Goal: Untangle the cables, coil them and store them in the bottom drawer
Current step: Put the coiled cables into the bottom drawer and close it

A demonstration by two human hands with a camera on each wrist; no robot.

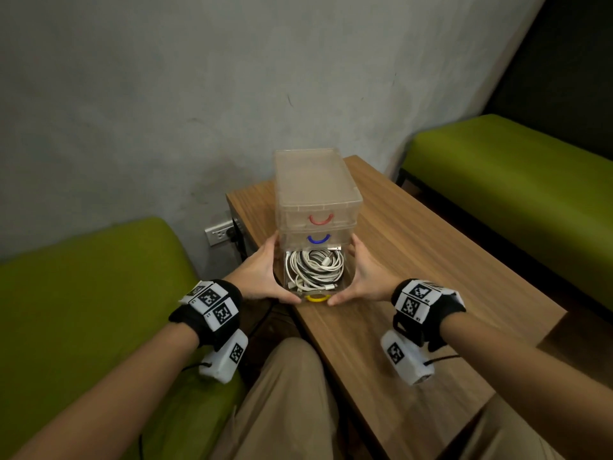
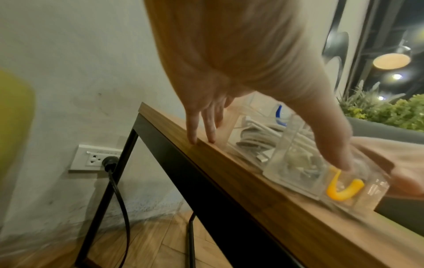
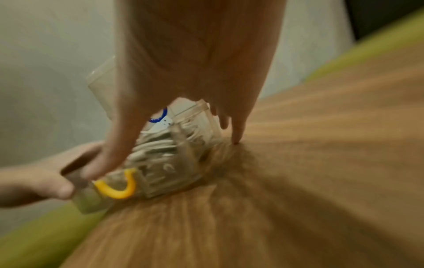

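Note:
A clear three-drawer unit stands on the wooden table. Its bottom drawer, the one with the yellow handle, is pulled out toward me, and coiled white cables lie in it. My left hand lies flat along the drawer's left side and my right hand along its right side. Both thumbs press on the drawer front beside the handle. In the left wrist view the straight fingers touch the tabletop and the thumb reaches the yellow handle. The right wrist view is blurred.
The unit sits near the table's left edge. Green benches stand on the left and right. A wall socket with a black plug is below the table's far left corner. The red and blue drawers are closed.

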